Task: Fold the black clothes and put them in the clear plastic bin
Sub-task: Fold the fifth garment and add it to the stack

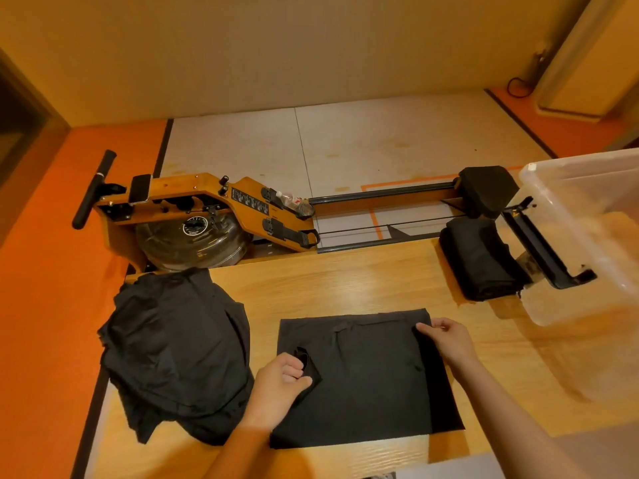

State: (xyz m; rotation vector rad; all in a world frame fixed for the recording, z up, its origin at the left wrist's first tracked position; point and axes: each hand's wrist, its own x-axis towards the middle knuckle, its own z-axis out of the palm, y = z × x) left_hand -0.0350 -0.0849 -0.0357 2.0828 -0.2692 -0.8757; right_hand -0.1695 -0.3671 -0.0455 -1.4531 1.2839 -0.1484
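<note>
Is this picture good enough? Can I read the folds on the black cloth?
Head view: warm orange cast; wide-angle bends the table edges; the black garment is nearly featureless, folds barely readable; the clear bin looks washed out at right.

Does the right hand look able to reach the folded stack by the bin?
Likely yes: only bare table lies between right hand and stack, though it must first drop the garment.

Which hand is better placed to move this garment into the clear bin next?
Probably the right hand: it pinches the garment at its far right edge, nearest the clear bin. The left hand grips fabric beside the unfolded pile.
</note>
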